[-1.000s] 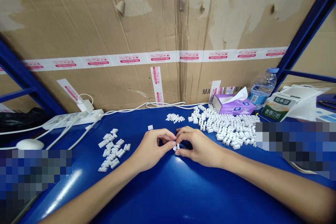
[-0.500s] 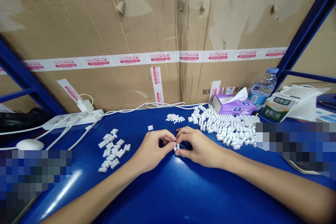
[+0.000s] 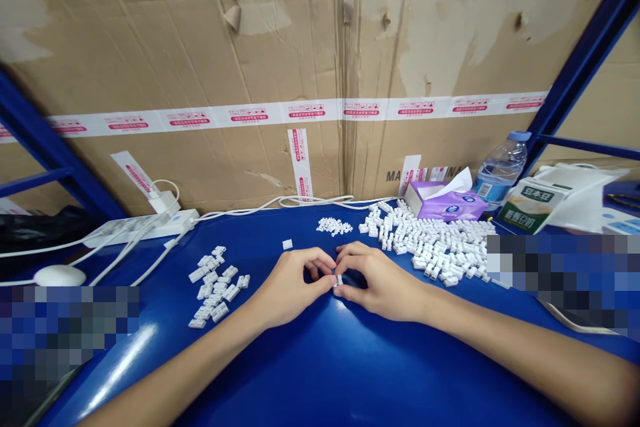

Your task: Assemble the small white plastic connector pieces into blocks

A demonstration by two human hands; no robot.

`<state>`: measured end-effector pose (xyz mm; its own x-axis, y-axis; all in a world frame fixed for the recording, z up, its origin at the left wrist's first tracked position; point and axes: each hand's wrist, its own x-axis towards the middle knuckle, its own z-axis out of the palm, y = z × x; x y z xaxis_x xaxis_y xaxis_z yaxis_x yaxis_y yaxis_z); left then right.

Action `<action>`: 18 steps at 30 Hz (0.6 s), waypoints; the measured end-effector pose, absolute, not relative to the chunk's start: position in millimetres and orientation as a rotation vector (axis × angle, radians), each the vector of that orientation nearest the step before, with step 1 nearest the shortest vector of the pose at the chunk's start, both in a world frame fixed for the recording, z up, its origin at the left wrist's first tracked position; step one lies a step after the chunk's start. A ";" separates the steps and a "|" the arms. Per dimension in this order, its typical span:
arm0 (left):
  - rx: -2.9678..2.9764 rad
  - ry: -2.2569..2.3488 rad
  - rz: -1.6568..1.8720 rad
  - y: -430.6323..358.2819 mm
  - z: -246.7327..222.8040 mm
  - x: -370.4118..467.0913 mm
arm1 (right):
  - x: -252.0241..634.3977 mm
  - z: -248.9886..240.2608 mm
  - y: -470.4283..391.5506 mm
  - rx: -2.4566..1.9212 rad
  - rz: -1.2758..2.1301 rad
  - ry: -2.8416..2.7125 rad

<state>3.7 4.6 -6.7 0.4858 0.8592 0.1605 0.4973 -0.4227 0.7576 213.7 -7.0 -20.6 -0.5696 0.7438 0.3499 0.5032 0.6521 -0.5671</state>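
Pinched between the fingertips of the left hand and right hand over the blue table, the small white block looked light, stiff and slightly slick, best gripped by its sides.

Pieces lie left of my left hand; a heap lies beyond my right hand, before the tissue pack.

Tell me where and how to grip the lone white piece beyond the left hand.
Pinch the lone white piece by two opposite edges, probably best from above: it lies flat on the blue table, apart from the other white pieces, so its sides look free.
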 end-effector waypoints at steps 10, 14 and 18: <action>2.186 1.148 0.729 3.8 -7.8 3.7 | 214.1 -24.4 -5.1 -0.961 0.532 -2.305; 2.270 1.161 0.762 2.8 -9.2 4.6 | 214.1 -24.5 -4.5 -0.968 0.520 -2.299; 2.377 1.202 0.806 1.6 -9.4 4.3 | 214.3 -25.8 -3.1 -0.960 0.493 -2.298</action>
<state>4.3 1.6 -9.4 0.4765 0.8160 0.3272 0.6126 -0.5752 0.5421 214.3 -3.1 -25.8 -0.5628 0.7344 0.3794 0.5140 0.6703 -0.5353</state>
